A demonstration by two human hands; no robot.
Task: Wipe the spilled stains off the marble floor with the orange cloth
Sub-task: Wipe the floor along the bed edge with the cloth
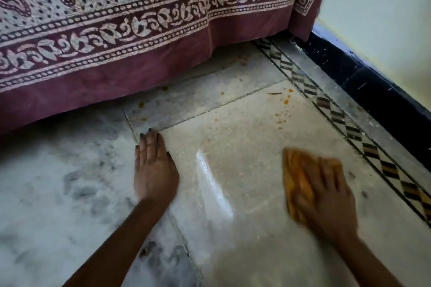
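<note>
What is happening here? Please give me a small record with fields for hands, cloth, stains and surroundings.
left hand: flat on the marble floor, fingers straight
right hand: pressing the orange cloth onto the floor, motion-blurred
stains: orange spots beyond the cloth near the patterned border strip; more by the printed maroon bedsheet
surroundings: bedsheet hangs low over the floor; black skirting along the wall

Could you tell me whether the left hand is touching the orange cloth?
Apart: the head view shows bare marble floor between the left hand and the orange cloth.
</note>
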